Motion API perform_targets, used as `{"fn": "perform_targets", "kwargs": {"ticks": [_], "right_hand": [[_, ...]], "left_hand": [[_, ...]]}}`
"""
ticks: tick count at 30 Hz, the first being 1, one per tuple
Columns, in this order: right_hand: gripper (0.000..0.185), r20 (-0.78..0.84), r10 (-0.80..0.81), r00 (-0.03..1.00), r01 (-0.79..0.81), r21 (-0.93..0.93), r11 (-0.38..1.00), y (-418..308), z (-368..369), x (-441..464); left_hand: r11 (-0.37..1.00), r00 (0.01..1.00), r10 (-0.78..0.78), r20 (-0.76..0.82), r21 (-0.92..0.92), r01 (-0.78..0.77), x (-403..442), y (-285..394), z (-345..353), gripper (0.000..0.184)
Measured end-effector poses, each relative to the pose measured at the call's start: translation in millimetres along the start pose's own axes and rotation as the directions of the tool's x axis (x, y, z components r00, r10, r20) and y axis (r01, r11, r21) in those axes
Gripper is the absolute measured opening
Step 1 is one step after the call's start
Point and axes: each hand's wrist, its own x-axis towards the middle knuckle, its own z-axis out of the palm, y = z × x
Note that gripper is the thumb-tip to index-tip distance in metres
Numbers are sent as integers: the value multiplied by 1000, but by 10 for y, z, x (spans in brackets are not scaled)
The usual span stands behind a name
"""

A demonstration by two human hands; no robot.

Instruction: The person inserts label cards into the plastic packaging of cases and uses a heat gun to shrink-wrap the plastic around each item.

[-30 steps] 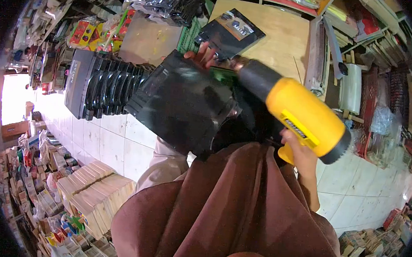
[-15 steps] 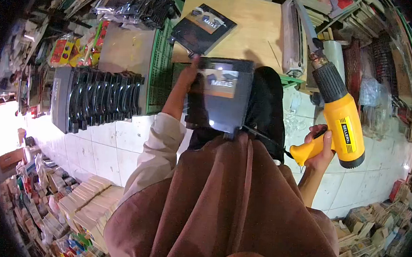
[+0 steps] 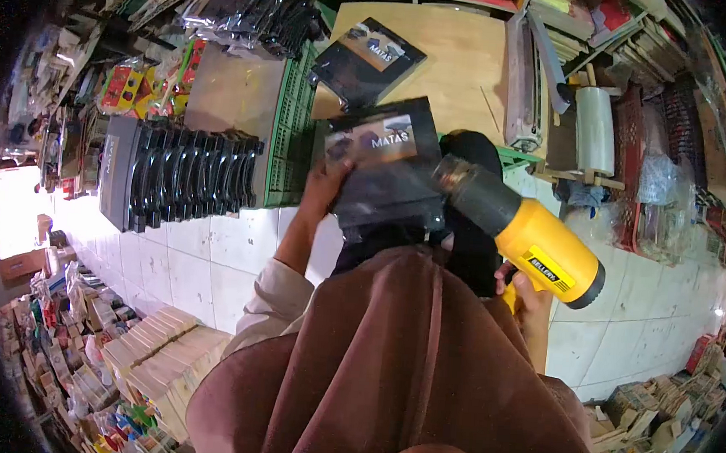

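Observation:
My left hand [image 3: 323,188] is closed on the left edge of a flat black box [image 3: 391,186] printed "MATAS". Shiny clear film covers this box, which lies tilted above my lap. A yellow heat gun [image 3: 552,250] is gripped by its handle in my right hand [image 3: 530,299]. Its metal nozzle points left, close to the box's right edge; I cannot tell whether it touches. Farther off, a second black "MATAS" box [image 3: 369,62] rests on the wooden tabletop [image 3: 463,61].
On the left, several black film-wrapped boxes [image 3: 194,177] stand in a row beside a green crate [image 3: 290,129]. A roll of clear film [image 3: 594,129] sits in a holder at right. Stacked wooden pieces [image 3: 152,346] lie at lower left, on white floor tiles.
The heat gun has swung left and down, its nozzle turning from upward to toward the box. The held box has tilted, and my left hand has moved down along its left side.

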Motion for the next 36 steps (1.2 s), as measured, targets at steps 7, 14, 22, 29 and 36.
{"fn": "perform_targets", "kwargs": {"ticks": [7, 14, 22, 29, 36], "right_hand": [[23, -265, -194, 945, 192, -33, 981, -36, -6, 578], [20, -308, -89, 947, 104, 31, 994, -36, 237, 1165], [23, -191, -40, 981, 63, 113, 992, -78, 492, 1828], [43, -16, -137, 990, 128, 484, 866, -539, 1006, 2898], [31, 193, 144, 971, -200, 313, 928, 515, 584, 4140]], "left_hand": [[901, 927, 373, 46, 222, -374, 1507, 1411, -348, 42], [880, 870, 334, 363, 212, -426, 2971, 1530, -345, 45], [728, 777, 364, 514, 364, -582, 3766, 1106, -259, 42], [409, 800, 578, 159, 792, -453, 2931, 1387, 252, 69], [260, 765, 580, 280, 826, -500, 2322, 1232, 548, 84]]}}
